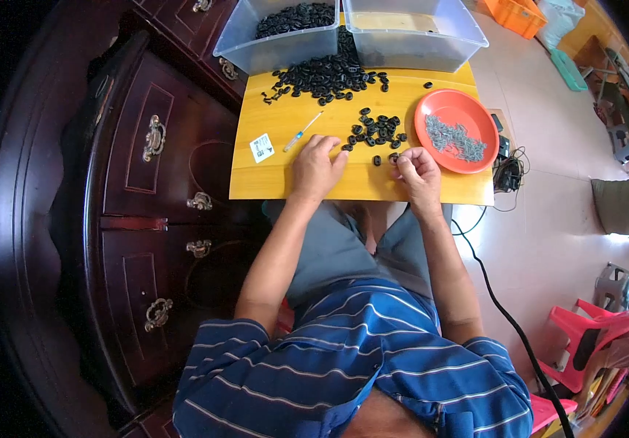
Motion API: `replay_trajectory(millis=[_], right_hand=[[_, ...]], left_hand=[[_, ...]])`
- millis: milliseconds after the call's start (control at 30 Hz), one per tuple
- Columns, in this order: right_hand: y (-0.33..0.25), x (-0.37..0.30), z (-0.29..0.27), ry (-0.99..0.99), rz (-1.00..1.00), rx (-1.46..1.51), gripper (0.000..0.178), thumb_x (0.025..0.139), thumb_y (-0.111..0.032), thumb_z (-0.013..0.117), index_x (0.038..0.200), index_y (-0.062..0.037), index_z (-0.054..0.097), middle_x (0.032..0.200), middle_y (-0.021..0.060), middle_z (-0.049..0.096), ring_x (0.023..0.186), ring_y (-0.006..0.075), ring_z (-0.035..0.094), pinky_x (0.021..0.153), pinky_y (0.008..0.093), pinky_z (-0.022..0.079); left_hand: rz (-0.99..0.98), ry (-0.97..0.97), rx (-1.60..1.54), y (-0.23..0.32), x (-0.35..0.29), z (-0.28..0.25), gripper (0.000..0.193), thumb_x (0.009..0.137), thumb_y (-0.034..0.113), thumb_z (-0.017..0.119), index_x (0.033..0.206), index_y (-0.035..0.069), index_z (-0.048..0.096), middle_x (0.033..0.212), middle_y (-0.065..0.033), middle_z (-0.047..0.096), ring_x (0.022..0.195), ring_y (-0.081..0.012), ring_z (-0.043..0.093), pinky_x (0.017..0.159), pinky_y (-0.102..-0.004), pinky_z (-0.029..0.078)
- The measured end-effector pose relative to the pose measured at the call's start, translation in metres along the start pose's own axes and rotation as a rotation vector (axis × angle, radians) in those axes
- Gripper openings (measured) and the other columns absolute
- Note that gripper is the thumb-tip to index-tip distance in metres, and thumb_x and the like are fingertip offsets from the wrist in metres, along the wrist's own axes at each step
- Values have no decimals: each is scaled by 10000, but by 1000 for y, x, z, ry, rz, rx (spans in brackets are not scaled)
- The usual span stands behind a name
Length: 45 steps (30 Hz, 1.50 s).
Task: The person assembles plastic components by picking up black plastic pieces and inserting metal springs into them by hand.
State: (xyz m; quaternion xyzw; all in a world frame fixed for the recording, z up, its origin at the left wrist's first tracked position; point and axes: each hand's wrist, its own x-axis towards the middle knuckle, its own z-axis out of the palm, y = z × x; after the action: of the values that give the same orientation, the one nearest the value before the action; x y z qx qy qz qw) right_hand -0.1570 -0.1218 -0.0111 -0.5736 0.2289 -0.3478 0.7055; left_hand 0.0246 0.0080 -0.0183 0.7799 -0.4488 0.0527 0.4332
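My right hand (422, 175) is closed in a pinch on a small black oval part (393, 157) near the table's front edge. Beside it lies a single loose black oval part (377, 160). My left hand (316, 168) rests on the yellow tabletop with its fingers loosely bent and the thumb apart, holding nothing that I can see. Just off its fingertips is another black part (347, 147). Between and beyond my hands a small group of these black parts (379, 130) is spread out. To the left hand's upper left lies a thin screwdriver (303, 131) with a blue-and-clear handle.
A red-orange plate (457, 98) with many small grey pins (455, 140) stands at the right. Two clear plastic bins (278, 50) sit at the back, before them a heap of black parts (322, 77). A white printed label (261, 148) lies left. Dark wooden drawers (139, 139) flank the table.
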Motion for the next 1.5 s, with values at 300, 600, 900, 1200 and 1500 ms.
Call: replay_trajectory(millis=[300, 600, 900, 1200, 1500], right_hand=[[0, 1, -6, 0, 4, 28, 45, 972, -76, 600, 957, -51, 567, 883, 20, 633, 740, 77, 590, 701, 218, 480], [-4, 4, -10, -35, 43, 72, 40, 968, -61, 597, 956, -46, 561, 884, 22, 635, 752, 85, 590, 723, 227, 486], [-4, 6, -17, -78, 65, 124, 36, 974, -56, 593, 970, -40, 561, 896, 17, 632, 776, 81, 599, 742, 231, 508], [-4, 9, -20, -117, 99, 80, 41, 975, -53, 587, 990, -29, 557, 912, 23, 636, 797, 77, 606, 764, 237, 529], [-10, 10, -18, -99, 100, 99, 49, 978, -67, 585, 993, -28, 559, 922, 33, 647, 799, 86, 615, 767, 247, 532]], left_hand=[[33, -77, 39, 4, 7, 9, 188, 809, 157, 735, 962, 66, 675, 929, -103, 649, 863, -337, 648, 736, -441, 526], [57, -65, 10, 8, 8, 17, 127, 798, 103, 712, 865, 68, 610, 846, -101, 643, 827, -349, 638, 720, -453, 519], [-56, -51, -454, 28, -1, 30, 131, 835, -29, 665, 931, 22, 592, 823, -42, 647, 712, -119, 634, 657, -259, 518], [-328, -149, -985, 39, 12, 33, 200, 903, -51, 580, 1089, 21, 585, 952, -38, 631, 865, -91, 619, 721, -229, 518], [-409, -181, -1135, 33, 19, 31, 134, 945, 30, 617, 1075, 0, 624, 948, -40, 655, 831, -87, 629, 718, -239, 530]])
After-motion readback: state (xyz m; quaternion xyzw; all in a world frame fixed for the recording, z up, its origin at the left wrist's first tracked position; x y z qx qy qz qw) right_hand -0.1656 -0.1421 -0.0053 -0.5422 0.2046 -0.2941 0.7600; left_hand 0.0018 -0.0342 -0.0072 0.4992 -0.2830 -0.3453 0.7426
